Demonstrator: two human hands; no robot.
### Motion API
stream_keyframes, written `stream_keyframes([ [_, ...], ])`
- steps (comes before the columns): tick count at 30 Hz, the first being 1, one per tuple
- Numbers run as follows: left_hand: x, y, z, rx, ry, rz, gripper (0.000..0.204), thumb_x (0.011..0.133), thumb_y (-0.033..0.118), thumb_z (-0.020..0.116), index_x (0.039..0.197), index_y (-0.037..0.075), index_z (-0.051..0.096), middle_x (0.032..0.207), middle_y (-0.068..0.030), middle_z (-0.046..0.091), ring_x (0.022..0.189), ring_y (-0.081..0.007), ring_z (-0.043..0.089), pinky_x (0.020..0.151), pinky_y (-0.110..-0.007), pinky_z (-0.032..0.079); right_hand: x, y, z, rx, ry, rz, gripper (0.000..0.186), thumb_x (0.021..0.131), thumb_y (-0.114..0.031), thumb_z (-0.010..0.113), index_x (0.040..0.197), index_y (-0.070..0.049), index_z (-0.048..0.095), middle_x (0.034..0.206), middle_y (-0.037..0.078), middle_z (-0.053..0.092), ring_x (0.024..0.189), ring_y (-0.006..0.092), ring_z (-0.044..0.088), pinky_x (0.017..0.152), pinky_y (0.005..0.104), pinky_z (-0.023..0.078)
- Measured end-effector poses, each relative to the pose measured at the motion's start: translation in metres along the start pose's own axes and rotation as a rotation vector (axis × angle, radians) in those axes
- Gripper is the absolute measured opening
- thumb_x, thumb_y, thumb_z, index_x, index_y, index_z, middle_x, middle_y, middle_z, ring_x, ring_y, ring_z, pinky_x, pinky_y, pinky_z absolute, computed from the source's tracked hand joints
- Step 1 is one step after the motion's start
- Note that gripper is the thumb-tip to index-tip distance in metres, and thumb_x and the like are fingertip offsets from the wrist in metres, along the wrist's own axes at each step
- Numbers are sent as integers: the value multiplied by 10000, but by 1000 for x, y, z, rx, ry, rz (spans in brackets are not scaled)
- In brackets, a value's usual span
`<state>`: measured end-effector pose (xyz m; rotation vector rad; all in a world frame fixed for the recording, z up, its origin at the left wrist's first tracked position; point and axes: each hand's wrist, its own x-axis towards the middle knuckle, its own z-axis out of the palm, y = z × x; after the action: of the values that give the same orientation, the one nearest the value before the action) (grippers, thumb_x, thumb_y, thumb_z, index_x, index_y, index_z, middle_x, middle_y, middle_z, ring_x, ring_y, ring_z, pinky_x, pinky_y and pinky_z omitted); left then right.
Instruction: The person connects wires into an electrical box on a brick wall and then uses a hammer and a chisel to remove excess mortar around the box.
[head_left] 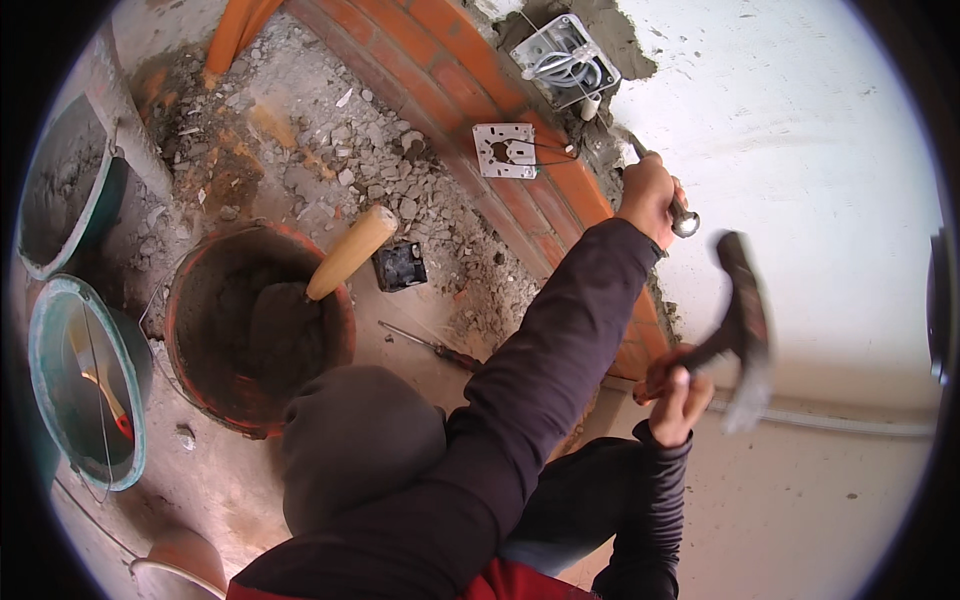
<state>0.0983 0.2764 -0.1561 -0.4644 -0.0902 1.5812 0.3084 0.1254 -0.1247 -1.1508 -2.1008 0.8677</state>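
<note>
My left hand (650, 198) is closed around a metal chisel (684, 222); its round struck end sticks out below the fist and its tip points at the chipped plaster edge of the white wall (780, 130). Gripped by the handle in my right hand (680, 400) is a hammer (742, 325), its head blurred by motion and apart from the chisel. Above my left hand, an open electrical box (565, 60) with coiled grey cables sits in rough mortar. A white metal plate (505, 150) rests on the orange brickwork (440, 70) beside it.
Rubble (390, 180) covers the floor along the bricks. A mortar bucket (185, 340) holds a wooden-handled tool (352, 252); a black box (400, 267) and screwdriver (430, 346) lie nearby. At left stand a green bucket (140, 345) with a brush (105, 385) and another bucket (105, 200).
</note>
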Motion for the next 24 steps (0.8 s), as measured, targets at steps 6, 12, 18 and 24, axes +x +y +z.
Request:
stream_keyframes([
  [6,-21,-3,-14,91,-84,-102,234,1014,275,336,823,145,379,622,16,416,492,-112,404,423,-274,330,9,6,6,-40,62,-589,656,895,-690,458,892,-38,391,621,48,383,517,134,364,468,310,365],
  [12,-13,4,-19,48,-139,-119,305,1043,393,319,844,171,387,635,50,419,499,-79,401,422,-242,337,0,16,4,-55,112,-380,710,844,-740,484,872,-35,396,620,30,359,519,127,345,465,301,348],
  [18,-11,8,-19,37,-172,-138,331,1046,422,296,840,178,384,624,59,403,486,-70,390,417,-228,335,3,5,12,-167,114,-512,754,812,-798,444,773,-45,412,547,19,378,484,120,376,498,300,403],
  [24,-9,23,-21,-55,-248,-199,350,1043,437,288,836,176,394,613,62,400,483,-71,401,419,-221,355,8,-9,14,-128,2,-718,759,787,-798,468,753,-42,416,528,35,401,443,134,400,440,295,365],
])
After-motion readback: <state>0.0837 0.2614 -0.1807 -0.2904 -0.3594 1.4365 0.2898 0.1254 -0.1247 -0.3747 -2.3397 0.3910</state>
